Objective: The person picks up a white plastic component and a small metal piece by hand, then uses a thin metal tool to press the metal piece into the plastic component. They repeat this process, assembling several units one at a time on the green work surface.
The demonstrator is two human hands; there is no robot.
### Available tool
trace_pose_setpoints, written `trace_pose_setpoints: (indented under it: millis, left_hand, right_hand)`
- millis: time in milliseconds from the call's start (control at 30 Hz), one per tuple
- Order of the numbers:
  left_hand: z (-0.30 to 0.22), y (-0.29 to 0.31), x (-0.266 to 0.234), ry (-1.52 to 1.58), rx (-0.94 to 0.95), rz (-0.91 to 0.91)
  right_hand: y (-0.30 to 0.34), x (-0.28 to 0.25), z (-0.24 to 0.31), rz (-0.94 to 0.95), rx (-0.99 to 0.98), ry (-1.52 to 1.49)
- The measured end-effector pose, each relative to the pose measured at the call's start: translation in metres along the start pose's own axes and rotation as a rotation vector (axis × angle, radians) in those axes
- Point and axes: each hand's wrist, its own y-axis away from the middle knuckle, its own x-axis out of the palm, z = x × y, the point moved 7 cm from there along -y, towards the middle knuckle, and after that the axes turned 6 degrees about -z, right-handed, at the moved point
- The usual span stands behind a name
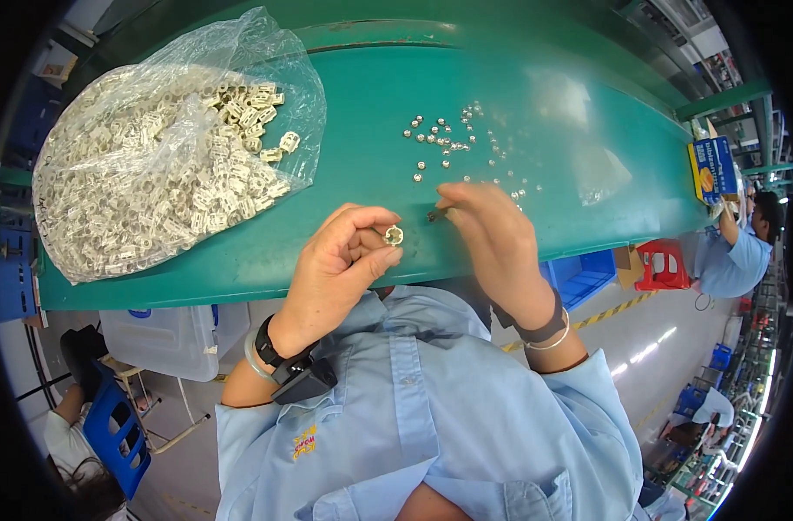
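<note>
At frame centre, left hand (pixel 340 258) half curled, thumb and fingers pinching a round cream part (pixel 394 235), right hand (pixel 500 239) beside it, fingertips together on a small dark piece (pixel 434 214), silver balls (pixel 432 138) above.

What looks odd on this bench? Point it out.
Only mildly odd: small shiny pieces lie scattered loose on the green bench, with no tray under them, though that may be deliberate. Haze blurs those farther right.

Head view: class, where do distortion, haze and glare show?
In the head view, edges of the green bench bow; in the head view, haze blurs the silver pieces at right; in the head view, white glare streaks the floor.
</note>
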Motion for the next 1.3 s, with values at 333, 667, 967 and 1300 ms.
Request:
trace_pose_setpoints:
  millis: [333,667,967,1300]
  left_hand:
    - [0.002,-0.006,0.011,-0.018,0.145,-0.012]
    - [0.002,-0.005,0.013,-0.071,0.209,-0.007]
    - [0.000,-0.006,0.013,-0.078,0.215,-0.014]
    - [0.002,-0.006,0.012,-0.096,0.241,-0.010]
  right_hand:
    - [-0.011,-0.013,0.032,0.000,-0.095,-0.128]
    - [-0.011,-0.005,0.037,0.035,-0.159,-0.089]
    - [-0.010,-0.003,0.036,0.038,-0.139,-0.089]
    - [-0.010,0.000,0.037,0.053,-0.168,-0.042]
